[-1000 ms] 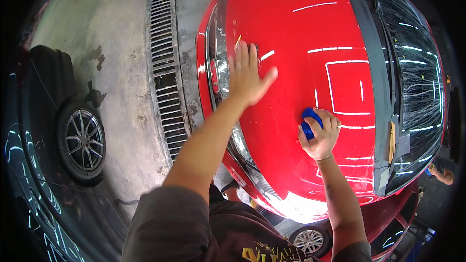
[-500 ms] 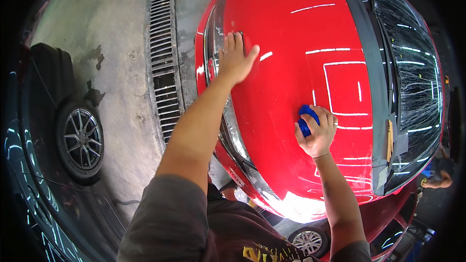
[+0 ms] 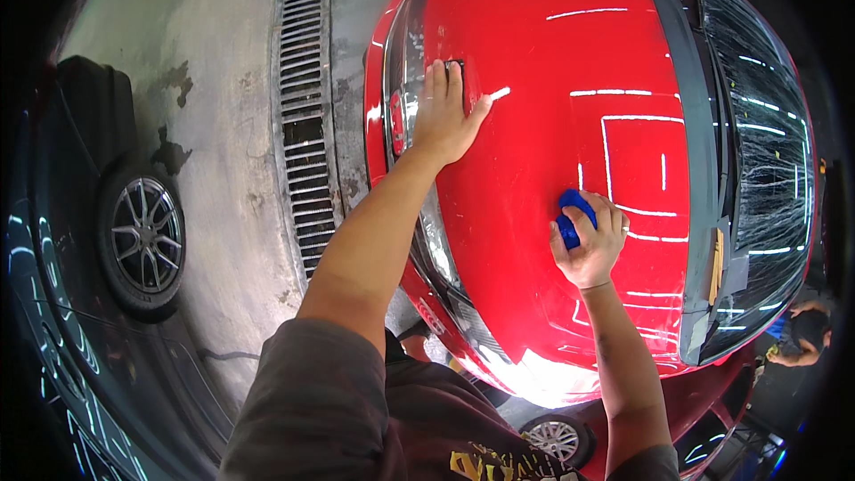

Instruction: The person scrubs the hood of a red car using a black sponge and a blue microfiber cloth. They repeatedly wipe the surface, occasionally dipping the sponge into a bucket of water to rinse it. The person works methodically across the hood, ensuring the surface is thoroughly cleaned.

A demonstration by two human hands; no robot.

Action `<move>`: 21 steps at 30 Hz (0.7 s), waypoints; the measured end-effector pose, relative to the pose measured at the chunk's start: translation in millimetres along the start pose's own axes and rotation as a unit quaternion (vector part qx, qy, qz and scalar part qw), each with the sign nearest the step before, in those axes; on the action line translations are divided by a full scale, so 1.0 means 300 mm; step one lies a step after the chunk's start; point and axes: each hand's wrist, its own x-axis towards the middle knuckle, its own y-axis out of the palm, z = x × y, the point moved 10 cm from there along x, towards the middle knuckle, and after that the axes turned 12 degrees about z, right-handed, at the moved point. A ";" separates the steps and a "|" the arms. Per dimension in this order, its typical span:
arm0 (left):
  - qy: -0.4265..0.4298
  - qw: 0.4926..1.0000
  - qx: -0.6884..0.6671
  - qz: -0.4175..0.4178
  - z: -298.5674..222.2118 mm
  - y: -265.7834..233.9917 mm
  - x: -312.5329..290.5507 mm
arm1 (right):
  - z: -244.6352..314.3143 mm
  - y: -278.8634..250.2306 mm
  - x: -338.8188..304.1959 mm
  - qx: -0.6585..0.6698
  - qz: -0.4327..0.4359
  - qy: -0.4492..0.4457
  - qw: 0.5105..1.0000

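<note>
The red car hood (image 3: pixel 525 142) spreads out under both of my hands. My left hand (image 3: pixel 445 120) lies on its front edge, fingers stretched out and thumb spread. A small dark thing (image 3: pixel 460 68) shows at those fingertips; what it is I cannot make out. Closer to the windshield side, my right hand (image 3: pixel 592 245) has its fingers curled round a shiny blue lump (image 3: pixel 574 214), which rests against the paint. Its underside is hidden by the hand and the hood.
Grey tape or covering (image 3: pixel 699 151) borders the hood beside the streaked windshield (image 3: pixel 761 134). A floor drain grate (image 3: pixel 305 125) runs left of the car. A dark car (image 3: pixel 71 303) with a spoked wheel (image 3: pixel 142 236) stands farther left. Another person (image 3: pixel 806 334) is at far right.
The whole view has shifted a little, moving the red car slightly right in the picture. Both hands keep nearly the same places on the hood, the right one still round the blue lump.
</note>
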 end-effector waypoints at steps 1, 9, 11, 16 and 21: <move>-0.003 1.000 -0.009 -0.013 -0.010 0.039 -0.038 | -0.011 0.009 -0.010 0.000 0.004 0.003 1.000; 0.068 0.995 -0.010 0.075 -0.204 0.267 -0.582 | -0.044 -0.003 -0.045 -0.021 0.004 0.019 1.000; 0.062 0.998 0.003 -0.006 -0.143 0.124 -0.334 | -0.033 0.008 -0.020 -0.010 0.001 0.011 1.000; 0.022 0.999 -0.030 -0.008 -0.095 0.105 -0.293 | -0.004 0.008 -0.007 -0.038 0.009 0.008 0.999; 0.062 0.993 -0.017 0.095 -0.194 0.287 -0.657 | -0.044 0.011 -0.045 -0.036 0.015 0.027 0.999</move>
